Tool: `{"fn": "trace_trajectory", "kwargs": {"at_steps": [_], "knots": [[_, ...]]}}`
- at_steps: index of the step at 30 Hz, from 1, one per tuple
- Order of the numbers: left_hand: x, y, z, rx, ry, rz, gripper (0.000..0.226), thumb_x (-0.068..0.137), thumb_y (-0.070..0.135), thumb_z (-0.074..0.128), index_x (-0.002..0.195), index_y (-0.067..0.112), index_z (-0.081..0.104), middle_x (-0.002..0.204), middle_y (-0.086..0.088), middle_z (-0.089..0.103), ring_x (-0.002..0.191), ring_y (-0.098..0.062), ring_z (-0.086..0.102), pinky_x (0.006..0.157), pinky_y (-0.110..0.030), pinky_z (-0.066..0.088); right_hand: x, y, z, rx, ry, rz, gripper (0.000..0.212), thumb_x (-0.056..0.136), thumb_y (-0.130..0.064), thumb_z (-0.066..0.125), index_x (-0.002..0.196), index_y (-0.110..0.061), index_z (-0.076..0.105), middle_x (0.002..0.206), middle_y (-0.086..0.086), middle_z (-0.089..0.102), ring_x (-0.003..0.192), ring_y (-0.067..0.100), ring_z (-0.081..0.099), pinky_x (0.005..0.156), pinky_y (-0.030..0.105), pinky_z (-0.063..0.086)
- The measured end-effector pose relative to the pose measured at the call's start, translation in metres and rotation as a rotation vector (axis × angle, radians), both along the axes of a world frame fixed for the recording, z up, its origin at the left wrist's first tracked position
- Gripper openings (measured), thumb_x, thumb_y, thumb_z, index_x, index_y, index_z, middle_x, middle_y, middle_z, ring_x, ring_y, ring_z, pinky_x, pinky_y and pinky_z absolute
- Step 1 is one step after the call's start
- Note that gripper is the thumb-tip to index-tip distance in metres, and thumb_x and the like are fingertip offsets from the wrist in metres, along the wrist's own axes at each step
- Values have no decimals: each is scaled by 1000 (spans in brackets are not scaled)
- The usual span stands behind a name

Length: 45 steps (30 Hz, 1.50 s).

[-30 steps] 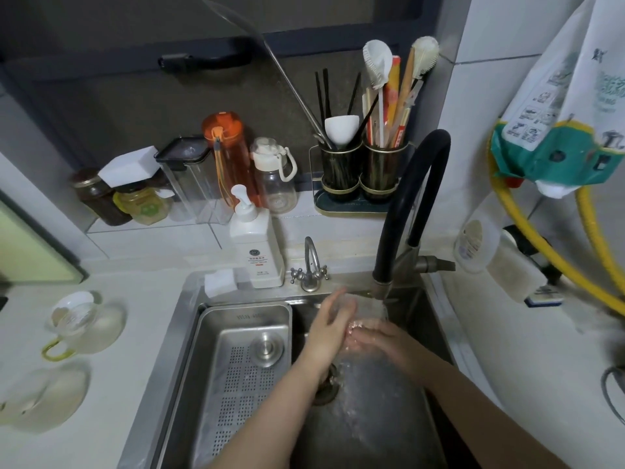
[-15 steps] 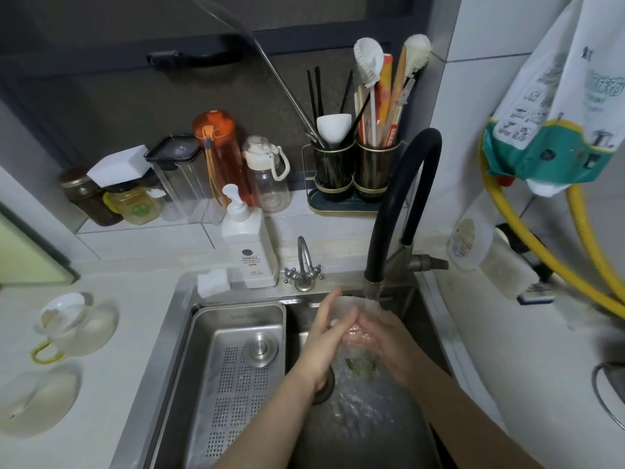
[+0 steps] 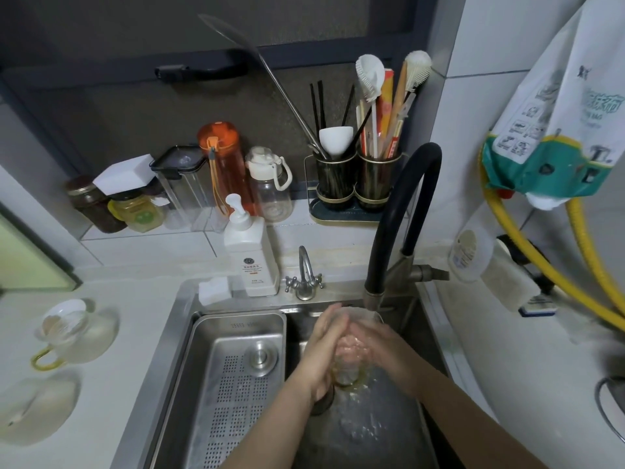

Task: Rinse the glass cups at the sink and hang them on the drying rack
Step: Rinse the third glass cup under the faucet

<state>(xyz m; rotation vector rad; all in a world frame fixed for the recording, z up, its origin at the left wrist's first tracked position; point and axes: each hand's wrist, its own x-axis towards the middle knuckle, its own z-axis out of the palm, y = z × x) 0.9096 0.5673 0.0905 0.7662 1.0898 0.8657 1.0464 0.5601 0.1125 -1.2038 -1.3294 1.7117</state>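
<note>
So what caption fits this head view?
Both hands hold a glass cup under the black faucet.

Brushed steel sink [image 3: 189,319]; clear glass cup [image 3: 351,353]; matt black rubbery faucet [image 3: 399,198].

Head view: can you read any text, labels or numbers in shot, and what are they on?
Nothing reads cleanly.
Soap dispenser: round logo and small print, too blurred.
Hanging bag: large characters and pictograms, not legible; possibly "BAG".
Drain tray: stamped mark, illegible.
Round tub: label blurred.
</note>
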Motion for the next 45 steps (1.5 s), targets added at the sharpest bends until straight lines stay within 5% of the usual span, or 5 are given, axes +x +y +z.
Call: {"fn": "trace_trajectory", "kwargs": {"at_steps": [11, 19, 25, 35, 45], "knots": [[-6, -15, 5, 355, 369, -104, 46, 88, 60, 44, 131, 44, 48, 147, 19, 23, 136, 5, 15, 109, -21, 16, -1, 3, -10, 30, -108, -154, 26, 95, -30, 51, 98, -14, 71, 96, 10, 74, 94, 25, 70, 91, 45, 52], [-15, -7, 17, 435, 320, 117, 6, 91, 19, 58, 88, 15, 60, 80, 5, 62, 71, 1, 60, 71, -24, 48, -13, -3, -6, 41, -298, -10, 33, 95, -46, 42, 94, -26, 68, 84, -7, 73, 80, 3, 69, 77, 25, 53], [-20, -1, 9, 396, 334, 78, 34, 77, 59, 62, 80, 24, 62, 79, -9, 62, 79, -19, 59, 81, -39, 49, 3, 4, 2, 325, -650, 453, 60, 78, -32, 58, 136, -29, 42, 126, -4, 58, 114, 11, 56, 98, 34, 46], [-19, -16, 4, 346, 177, 162, 18, 88, 29, 59, 87, 12, 65, 76, 5, 68, 76, -10, 65, 69, -21, 52, -7, 6, -6, 204, -651, 438, 76, 80, -22, 62, 145, -26, 24, 133, 1, 51, 117, 12, 52, 98, 30, 44], [-35, 5, -1, 232, 224, 211, 9, 96, 19, 52, 98, 22, 60, 95, -6, 67, 83, -19, 65, 73, -28, 54, -8, -22, -56, 51, -619, 593, 24, 91, -10, 55, 108, 5, 64, 98, 8, 73, 68, -4, 64, 70, 8, 46]]}}
